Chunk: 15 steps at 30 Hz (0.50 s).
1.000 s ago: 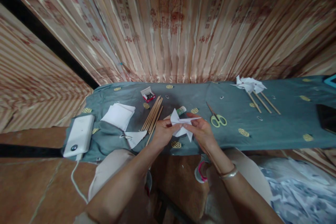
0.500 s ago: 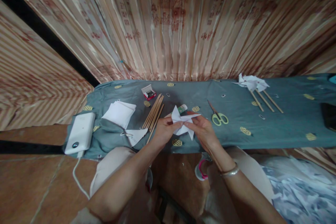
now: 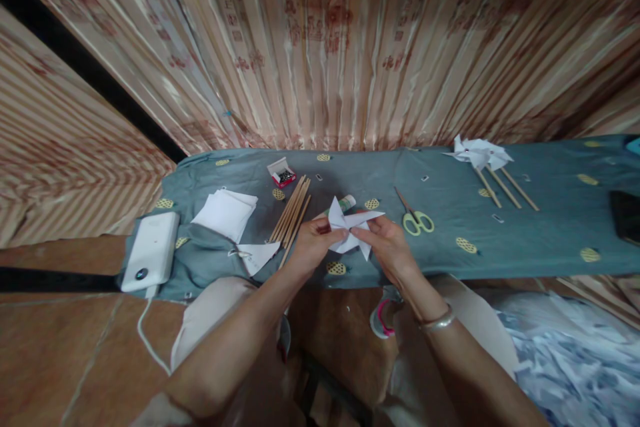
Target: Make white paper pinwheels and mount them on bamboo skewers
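Observation:
Between my two hands is a white paper pinwheel (image 3: 345,221), its pointed blades spread and its folds meeting near the middle. My left hand (image 3: 316,241) is closed on its left side, thumb pressed toward the centre. On the other side my right hand (image 3: 385,240) pinches it, the thumb also near the centre. The fingers behind the paper are partly hidden. A glue stick (image 3: 346,203) lies just behind the pinwheel, partly covered. Several thin wooden sticks (image 3: 293,213) rest to the left of my left hand, and green-handled scissors (image 3: 416,219) lie right of my right hand.
An open red-and-white box of small dark pins (image 3: 283,175) stands behind the sticks. Left are stacked paper squares (image 3: 225,213), a cut paper piece (image 3: 257,257) and a white power bank (image 3: 151,250) with a cable. Finished pinwheels (image 3: 483,153) on sticks lie back right on the cloth-covered table (image 3: 540,240).
Both hands keep hold of the pinwheel in nearly the same place. My right thumb has shifted slightly near the centre, and the whole view has tilted a little.

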{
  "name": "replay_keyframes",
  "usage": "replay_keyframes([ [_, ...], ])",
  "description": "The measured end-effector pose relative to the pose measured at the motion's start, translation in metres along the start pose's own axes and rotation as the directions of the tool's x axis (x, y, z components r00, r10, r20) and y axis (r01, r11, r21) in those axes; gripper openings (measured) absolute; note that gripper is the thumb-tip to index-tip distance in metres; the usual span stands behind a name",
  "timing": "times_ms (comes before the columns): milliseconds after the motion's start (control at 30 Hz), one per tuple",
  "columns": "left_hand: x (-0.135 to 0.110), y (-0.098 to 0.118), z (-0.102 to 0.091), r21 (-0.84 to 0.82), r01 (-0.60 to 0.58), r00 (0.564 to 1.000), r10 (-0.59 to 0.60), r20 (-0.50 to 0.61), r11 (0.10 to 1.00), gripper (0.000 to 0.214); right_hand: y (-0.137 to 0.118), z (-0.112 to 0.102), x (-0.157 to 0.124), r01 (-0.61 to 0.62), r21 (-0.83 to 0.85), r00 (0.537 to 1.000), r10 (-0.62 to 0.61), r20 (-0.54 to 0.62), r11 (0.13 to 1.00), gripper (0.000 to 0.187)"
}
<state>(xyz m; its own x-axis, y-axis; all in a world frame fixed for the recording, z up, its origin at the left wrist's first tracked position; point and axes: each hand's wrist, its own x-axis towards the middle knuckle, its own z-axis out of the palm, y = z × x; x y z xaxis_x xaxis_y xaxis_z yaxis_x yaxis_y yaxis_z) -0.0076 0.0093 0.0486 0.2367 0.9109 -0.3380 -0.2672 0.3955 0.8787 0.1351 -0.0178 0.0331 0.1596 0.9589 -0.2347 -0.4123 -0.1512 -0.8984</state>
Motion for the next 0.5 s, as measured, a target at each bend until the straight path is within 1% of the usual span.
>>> replay_keyframes([
  [100, -0.0013, 0.0007, 0.0013, -0.020, -0.015, 1.000, 0.016, 0.019, 1.000, 0.034, -0.0004, 0.0007, -0.0002, -0.011, -0.008, 1.000, 0.011, 0.010, 1.000, 0.042],
  [267, -0.0025, 0.0005, 0.0020, -0.031, -0.007, 0.999, 0.008, 0.040, 0.999, 0.032, 0.0001, 0.0021, 0.0002, -0.032, -0.018, 0.999, 0.033, 0.005, 0.999, 0.040],
  [400, -0.0016, 0.0002, 0.0017, -0.038, -0.007, 1.000, 0.008, 0.025, 0.999, 0.034, -0.0005, 0.0022, 0.0005, -0.035, 0.012, 0.999, 0.035, 0.006, 0.999, 0.043],
  [500, -0.0002, 0.0002, 0.0014, -0.059, 0.010, 1.000, -0.010, -0.001, 0.998, 0.033, -0.0039, -0.0007, 0.0007, -0.035, 0.021, 0.999, 0.035, 0.009, 0.999, 0.042],
])
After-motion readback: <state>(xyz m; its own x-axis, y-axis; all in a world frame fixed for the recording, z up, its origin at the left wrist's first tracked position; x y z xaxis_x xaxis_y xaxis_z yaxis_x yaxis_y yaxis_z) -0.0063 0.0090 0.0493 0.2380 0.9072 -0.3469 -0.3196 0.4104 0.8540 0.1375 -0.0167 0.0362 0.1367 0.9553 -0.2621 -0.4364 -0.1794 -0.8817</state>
